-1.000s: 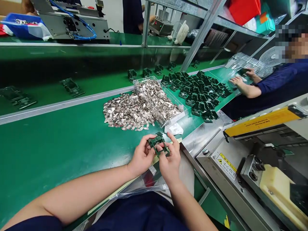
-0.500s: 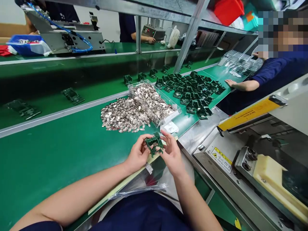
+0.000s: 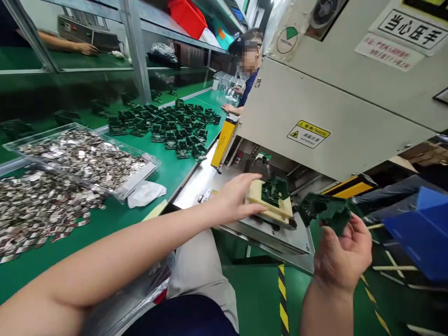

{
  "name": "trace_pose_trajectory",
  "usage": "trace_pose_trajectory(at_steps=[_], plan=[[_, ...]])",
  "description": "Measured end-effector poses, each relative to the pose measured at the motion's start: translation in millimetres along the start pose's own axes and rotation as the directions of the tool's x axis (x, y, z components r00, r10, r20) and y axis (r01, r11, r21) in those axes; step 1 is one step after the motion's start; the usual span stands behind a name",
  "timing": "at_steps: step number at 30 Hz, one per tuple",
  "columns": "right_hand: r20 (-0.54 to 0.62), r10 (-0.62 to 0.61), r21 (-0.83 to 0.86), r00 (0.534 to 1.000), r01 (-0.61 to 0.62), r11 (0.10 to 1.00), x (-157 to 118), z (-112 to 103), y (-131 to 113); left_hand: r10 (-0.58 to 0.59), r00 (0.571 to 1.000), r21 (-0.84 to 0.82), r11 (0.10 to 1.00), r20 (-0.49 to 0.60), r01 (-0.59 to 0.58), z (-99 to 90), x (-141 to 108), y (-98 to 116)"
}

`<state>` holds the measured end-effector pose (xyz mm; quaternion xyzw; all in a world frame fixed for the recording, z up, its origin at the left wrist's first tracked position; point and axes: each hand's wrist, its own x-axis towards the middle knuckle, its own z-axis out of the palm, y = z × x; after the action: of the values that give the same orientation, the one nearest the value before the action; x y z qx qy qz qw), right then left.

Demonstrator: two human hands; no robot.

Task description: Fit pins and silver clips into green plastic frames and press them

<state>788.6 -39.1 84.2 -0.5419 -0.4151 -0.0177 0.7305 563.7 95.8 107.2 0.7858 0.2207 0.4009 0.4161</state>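
Note:
My left hand [image 3: 241, 198] reaches to the left end of a cream block fixture [image 3: 254, 191], with thumb and fingers spread apart and nothing between them. A dark green frame-like part [image 3: 275, 190], similar to a circuit board piece, sits on that fixture in front of the machine opening. To the right of it, my right hand [image 3: 345, 252] grips another dark green frame-like part [image 3: 327, 210] between thumb and fingers, held in the air and blurred. Its fine detail cannot be made out.
A big pale press machine [image 3: 287, 112] with warning labels and yellow side bars [image 3: 224, 142] stands ahead. On the green bench lie a heap of green parts [image 3: 175, 126], loose metal pieces [image 3: 35, 205] and a clear tray [image 3: 129, 184]. A blue bin [image 3: 416, 233] is at right; a co-worker [image 3: 249, 79] sits beyond.
The view has turned right toward the machine. My hands, earlier together on one green part over the bench, are now apart; the left is at the fixture and the right holds a green part.

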Motion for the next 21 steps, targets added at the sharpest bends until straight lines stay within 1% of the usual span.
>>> trace_pose_trajectory(at_steps=[1, 3, 4, 5, 6, 7, 8, 9, 11, 12, 13, 14, 16, 17, 18, 19, 20, 21], plan=[[-0.029, 0.024, -0.001, 0.999, -0.024, 1.0, 10.5, -8.1, 7.1, -0.011, 1.0, 0.028, 1.0, 0.027, 0.011, 14.7, 21.4, -0.5], [0.022, 0.085, -0.025, 0.996, -0.085, 0.996, 26.8, -13.4, 19.2, -0.081, 0.993, 0.059, 0.995, 0.091, 0.076, 37.2, 54.6, -3.7], [0.064, 0.1, -0.039, 0.993, -0.098, 0.994, 32.7, -11.6, 23.9, -0.119, 0.987, 0.055, 0.992, 0.109, 0.113, 43.3, 65.2, -5.8], [0.108, 0.102, -0.052, 0.989, -0.096, 0.994, 37.5, -7.7, 27.9, -0.144, 0.984, 0.032, 0.99, 0.106, 0.141, 45.1, 71.2, -7.8], [0.151, 0.092, -0.067, 0.984, -0.083, 0.994, 41.6, -2.2, 31.2, -0.154, 0.985, -0.015, 0.988, 0.079, 0.156, 42.3, 72.2, -9.6], [0.208, 0.084, -0.092, 0.975, -0.066, 0.994, 45.2, 4.3, 33.9, -0.157, 0.987, -0.079, 0.984, 0.035, 0.159, 35.1, 68.3, -11.3], [0.286, 0.087, -0.128, 0.954, -0.053, 0.99, 48.7, 11.6, 36.0, -0.162, 0.987, -0.145, 0.977, -0.017, 0.158, 24.0, 59.6, -13.0], [0.38, 0.099, -0.165, 0.92, -0.038, 0.986, 52.1, 19.2, 37.3, -0.178, 0.982, -0.198, 0.967, -0.065, 0.162, 9.8, 46.8, -14.8], [0.56, 0.14, -0.239, 0.817, -0.002, 0.971, 58.6, 34.2, 37.6, -0.243, 0.962, -0.241, 0.948, -0.122, 0.209, -23.1, 11.5, -19.9], [0.624, 0.163, -0.271, 0.764, 0.017, 0.962, 61.2, 40.9, 37.0, -0.287, 0.949, -0.232, 0.939, -0.128, 0.253, -39.2, -8.9, -23.5], [0.664, 0.179, -0.294, 0.726, 0.033, 0.955, 63.2, 46.4, 36.2, -0.323, 0.938, -0.219, 0.931, -0.125, 0.292, -53.3, -29.8, -27.9], [0.68, 0.188, -0.309, 0.708, 0.045, 0.95, 64.1, 50.3, 35.6, -0.357, 0.928, -0.213, 0.92, -0.105, 0.33, -64.6, -50.0, -33.2], [0.679, 0.2, -0.35, 0.707, 0.072, 0.934, 61.9, 50.7, 37.1, -0.407, 0.913, -0.214, 0.895, -0.031, 0.392, -77.1, -83.8, -45.9], [0.675, 0.202, -0.378, 0.71, 0.098, 0.92, 58.5, 46.0, 39.4, -0.417, 0.909, -0.217, 0.886, 0.009, 0.409, -78.6, -95.8, -53.0], [0.661, 0.199, -0.412, 0.724, 0.128, 0.902, 53.4, 37.4, 42.6, -0.417, 0.908, -0.219, 0.882, 0.048, 0.416, -77.7, -103.9, -60.2], [0.616, 0.192, -0.458, 0.764, 0.15, 0.876, 46.8, 25.2, 46.1, -0.408, 0.909, -0.217, 0.883, 0.086, 0.416, -75.2, -108.4, -67.3], [0.552, 0.184, -0.513, 0.813, 0.158, 0.844, 38.9, 9.9, 49.2, -0.394, 0.912, -0.21, 0.887, 0.117, 0.41, -71.9, -109.8, -73.9], [0.454, 0.168, -0.558, 0.875, 0.132, 0.819, 29.9, -7.1, 51.1, -0.377, 0.915, -0.205, 0.893, 0.142, 0.4, -68.6, -108.9, -79.5]])
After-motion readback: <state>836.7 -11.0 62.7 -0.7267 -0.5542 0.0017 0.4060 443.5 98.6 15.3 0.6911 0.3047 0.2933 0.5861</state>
